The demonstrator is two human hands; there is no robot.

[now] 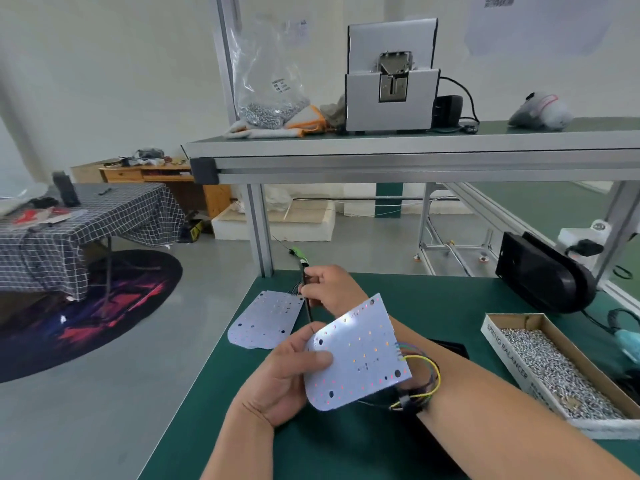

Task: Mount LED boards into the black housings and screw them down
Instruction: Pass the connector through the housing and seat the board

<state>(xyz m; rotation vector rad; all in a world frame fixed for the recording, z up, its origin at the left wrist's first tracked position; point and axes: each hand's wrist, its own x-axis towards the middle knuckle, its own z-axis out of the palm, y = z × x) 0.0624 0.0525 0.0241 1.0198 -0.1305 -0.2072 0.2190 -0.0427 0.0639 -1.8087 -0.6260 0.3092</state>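
Left hand (284, 379) at lower centre, thumb and fingers clamped on white LED board (360, 355), right hand (329, 289) just above, fingers curled round what seems a black cable (306, 306), second LED board (266, 320) lying left of centre.

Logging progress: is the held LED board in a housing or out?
Out. The left hand holds the board tilted above the bench, wires dangling; the housing sits apart, far right.

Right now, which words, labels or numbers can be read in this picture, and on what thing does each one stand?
"SPRING BALANCER": printed on the long side of the cardboard box of screws.
Label on the clear plastic bag: too blurred to read.
Printed code on the wall sheet: too blurred to read.
LED board in the left hand: no readable text.
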